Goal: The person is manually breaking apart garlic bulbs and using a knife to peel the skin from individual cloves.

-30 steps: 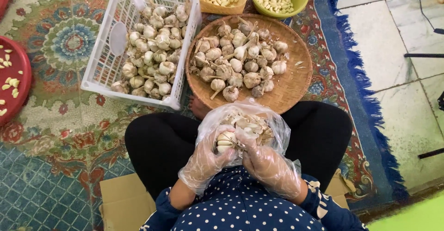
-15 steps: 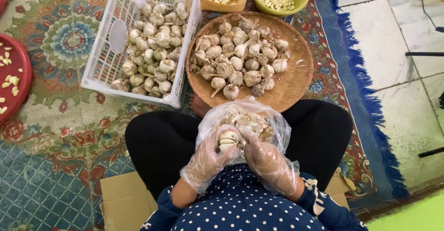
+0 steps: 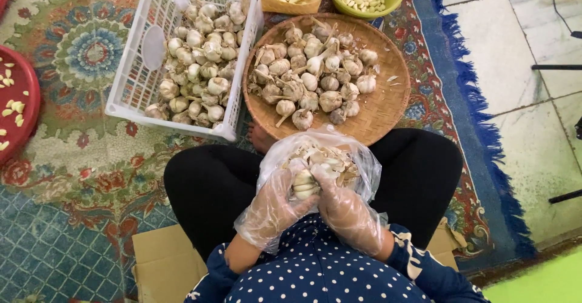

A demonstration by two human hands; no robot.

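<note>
The garlic bulb (image 3: 304,183) sits gripped between the gloved left hand (image 3: 273,209) and right hand (image 3: 342,209), directly over the clear bag (image 3: 357,169) in the person's lap, so loosened skins likely drop in.

A pale garlic bulb (image 3: 304,183) is gripped between the left hand (image 3: 271,209) and right hand (image 3: 343,209), both covered in thin clear plastic gloves. Its skin is partly stripped, plump off-white cloves showing. It's held right over a clear plastic bag (image 3: 321,160) stuffed with papery peels, resting in the lap.
</note>
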